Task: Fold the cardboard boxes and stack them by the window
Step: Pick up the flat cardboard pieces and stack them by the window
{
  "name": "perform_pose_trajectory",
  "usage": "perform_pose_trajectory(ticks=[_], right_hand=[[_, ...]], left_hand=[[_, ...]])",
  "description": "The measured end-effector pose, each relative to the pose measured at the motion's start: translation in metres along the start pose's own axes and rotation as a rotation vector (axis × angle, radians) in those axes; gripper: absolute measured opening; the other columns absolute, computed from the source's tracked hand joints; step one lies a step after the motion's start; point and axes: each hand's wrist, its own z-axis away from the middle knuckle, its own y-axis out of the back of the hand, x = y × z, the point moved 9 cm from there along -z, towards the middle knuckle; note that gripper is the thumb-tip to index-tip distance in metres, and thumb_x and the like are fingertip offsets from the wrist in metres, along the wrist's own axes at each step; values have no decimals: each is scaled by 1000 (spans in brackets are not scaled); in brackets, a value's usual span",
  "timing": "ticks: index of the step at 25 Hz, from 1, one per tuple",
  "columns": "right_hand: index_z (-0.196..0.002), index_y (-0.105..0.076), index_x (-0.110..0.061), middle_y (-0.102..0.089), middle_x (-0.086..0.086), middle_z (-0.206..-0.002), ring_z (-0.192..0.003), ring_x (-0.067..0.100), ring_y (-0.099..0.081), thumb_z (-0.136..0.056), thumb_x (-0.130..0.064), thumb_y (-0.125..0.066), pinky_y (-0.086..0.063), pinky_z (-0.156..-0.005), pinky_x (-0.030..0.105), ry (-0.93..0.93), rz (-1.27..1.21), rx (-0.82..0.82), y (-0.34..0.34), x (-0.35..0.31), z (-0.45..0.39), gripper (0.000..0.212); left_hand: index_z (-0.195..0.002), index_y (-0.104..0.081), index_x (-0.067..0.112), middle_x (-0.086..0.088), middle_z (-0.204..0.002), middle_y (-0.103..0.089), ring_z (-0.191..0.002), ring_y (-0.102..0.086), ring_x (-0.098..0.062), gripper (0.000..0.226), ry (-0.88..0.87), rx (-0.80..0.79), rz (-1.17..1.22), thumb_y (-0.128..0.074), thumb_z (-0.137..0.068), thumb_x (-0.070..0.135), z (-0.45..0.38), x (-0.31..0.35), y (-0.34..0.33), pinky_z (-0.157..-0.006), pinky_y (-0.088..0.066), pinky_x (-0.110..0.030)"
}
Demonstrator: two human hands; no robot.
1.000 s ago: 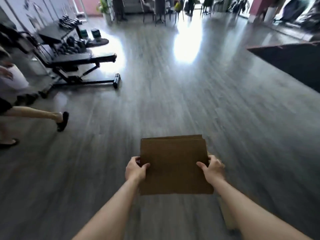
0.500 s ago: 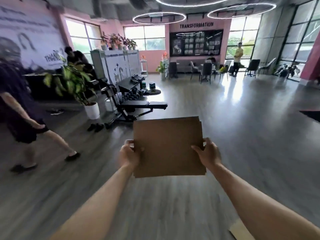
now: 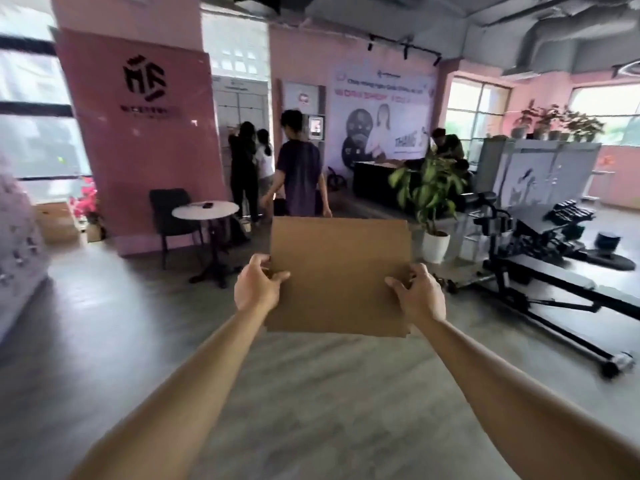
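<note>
Flat cardboard (image 3: 339, 275) between both hands

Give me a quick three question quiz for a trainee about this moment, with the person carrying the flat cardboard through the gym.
1. True or false: both hands grip the flat brown cardboard sheet.
2. What stands nearest the small round white table? A) black chair B) potted plant C) weight bench
3. Which hand holds the cardboard's right edge?

Key: 1 true; the left hand and right hand pinch opposite edges. 2 A, the black chair. 3 the right hand.
</note>
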Motion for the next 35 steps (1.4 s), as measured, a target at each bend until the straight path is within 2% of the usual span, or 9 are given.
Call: perform_pose_trajectory(ticks=[5, 7, 10, 12, 16, 23, 25, 29, 35], right_hand=[[-129, -53, -14, -64, 8, -118, -109, 30, -59, -86, -49, -72, -44, -79, 35, 211, -112, -223, -165, -141, -21, 59], [-130, -51, -14, -62, 9, -119, -109, 31, -58, -86, -50, -71, -47, -80, 37, 285, -156, -289, -216, -184, -25, 60], [-132, -49, -15, -60, 9, -123, -110, 32, -59, -87, -52, -69, -50, -82, 40, 375, -222, -396, -285, -245, -39, 62], [-133, -48, -16, -60, 8, -123, -109, 31, -59, -88, -52, -68, -51, -81, 40, 414, -251, -457, -323, -279, -50, 62], [-132, -48, -18, -60, 5, -122, -106, 27, -60, -90, -52, -66, -44, -72, 33, 490, -286, -533, -383, -335, -73, 58], [-129, -51, -18, -62, 4, -120, -107, 26, -61, -89, -52, -67, -44, -72, 33, 521, -321, -551, -509, -430, -120, 55], [-129, -51, -17, -62, 3, -119, -105, 26, -61, -89, -52, -67, -43, -70, 33, 500, -327, -533, -550, -459, -136, 55], [-129, -50, -15, -61, 4, -121, -107, 27, -60, -90, -53, -66, -51, -77, 40, 485, -307, -498, -625, -513, -177, 56], [-129, -50, -15, -60, 5, -121, -105, 26, -60, -90, -52, -65, -52, -76, 41, 409, -257, -470, -750, -547, -256, 55]], left_hand=[[-123, -58, 20, -1, -113, -70, -102, -64, -24, 47, 161, 279, -96, -78, -84, 39, -48, -100, 138, -80, -43, -30], [-122, -58, 19, -3, -111, -71, -100, -65, -26, 46, 201, 355, -131, -78, -84, 36, -59, -123, 175, -84, -48, -33], [-125, -57, 17, -6, -117, -70, -100, -64, -25, 48, 260, 492, -172, -78, -86, 34, -78, -143, 219, -88, -48, -35], [-127, -57, 16, -7, -123, -68, -108, -64, -28, 49, 287, 574, -214, -77, -86, 35, -92, -149, 239, -91, -48, -38], [-126, -57, 16, -8, -124, -68, -111, -65, -31, 46, 319, 692, -260, -76, -88, 33, -125, -158, 268, -91, -48, -41], [-128, -56, 14, -10, -123, -68, -107, -66, -31, 47, 312, 740, -265, -76, -88, 28, -251, -219, 311, -90, -50, -40], [-129, -55, 14, -11, -124, -68, -108, -66, -32, 48, 304, 715, -271, -76, -88, 28, -304, -247, 327, -91, -50, -42], [-131, -54, 15, -12, -125, -67, -111, -64, -33, 50, 287, 644, -270, -76, -88, 29, -422, -297, 353, -94, -49, -42], [-131, -53, 14, -12, -127, -65, -112, -64, -35, 49, 272, 567, -273, -75, -89, 28, -581, -367, 339, -93, -50, -43]])
